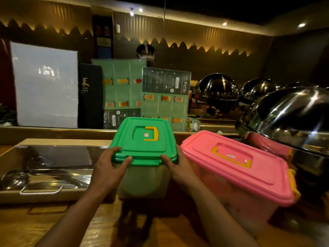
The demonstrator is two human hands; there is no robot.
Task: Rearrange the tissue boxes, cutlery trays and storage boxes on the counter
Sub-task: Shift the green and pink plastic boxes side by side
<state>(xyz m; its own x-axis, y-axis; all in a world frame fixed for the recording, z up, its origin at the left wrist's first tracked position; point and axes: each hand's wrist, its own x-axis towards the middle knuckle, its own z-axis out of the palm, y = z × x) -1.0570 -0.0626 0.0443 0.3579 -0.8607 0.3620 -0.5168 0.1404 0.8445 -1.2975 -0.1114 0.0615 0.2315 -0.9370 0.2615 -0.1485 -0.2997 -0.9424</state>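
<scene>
A storage box with a green lid (144, 139) and a yellow handle stands on the wooden counter (58, 227) in the middle of the head view. My left hand (108, 168) grips its left front corner, thumb on the lid's rim. My right hand (176, 166) grips its right front corner. Close beside it on the right sits a larger storage box with a pink lid (236, 168), yellow handle and yellow side clips. Another pink box (267, 145) shows partly behind it, under a steel dome.
A steel cutlery tray (44, 168) with ladles lies left of the green box. Steel chafing-dish domes (288, 113) crowd the right side. Menus (124, 90) and a white board (46, 84) lean against a mirror at the back, where a person is reflected.
</scene>
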